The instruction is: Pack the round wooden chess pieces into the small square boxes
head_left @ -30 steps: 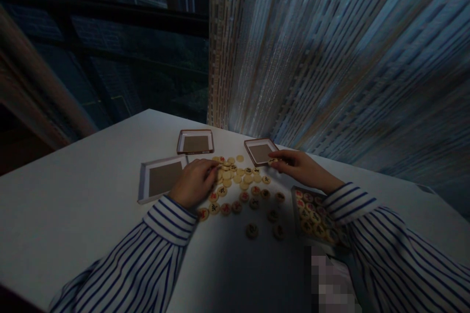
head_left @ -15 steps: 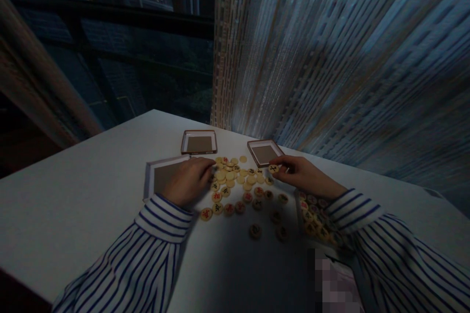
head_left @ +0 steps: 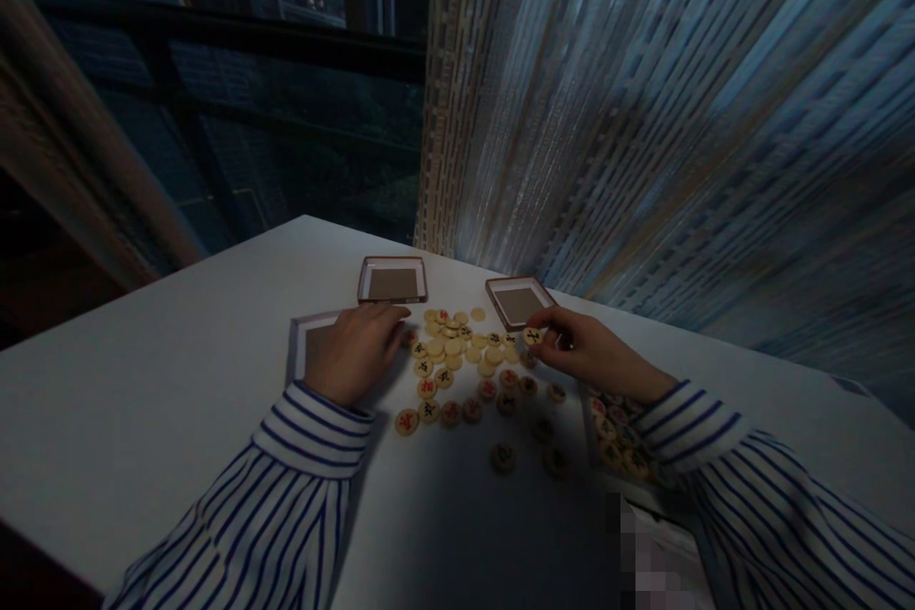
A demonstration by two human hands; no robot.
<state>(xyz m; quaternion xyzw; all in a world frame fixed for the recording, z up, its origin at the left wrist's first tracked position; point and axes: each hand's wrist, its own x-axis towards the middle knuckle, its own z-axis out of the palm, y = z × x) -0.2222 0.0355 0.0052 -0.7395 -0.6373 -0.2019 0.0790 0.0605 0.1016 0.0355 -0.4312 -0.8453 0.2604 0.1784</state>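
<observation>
Round xiangqi pieces with red or black characters, some showing plain faces, lie scattered and partly stacked mid-table. My right hand pinches one xiangqi piece, black character outward, beside the near edge of the right small tray. At the left edge of the pile, my left hand is closed with curled fingers. A reddish piece shows by its thumb; what those fingers hold, if anything, is hidden. Beneath that hand is a larger open box, partly covered.
Another small tray stands at the back left. A box of pieces sits under my right forearm. The white table meets a window and a string curtain. A blurred patch lies at the lower right.
My left hand has drawn slightly left, away from the pile, uncovering some pieces. My right hand keeps its pinch on the xiangqi piece near the tray. The view has shifted a little.
</observation>
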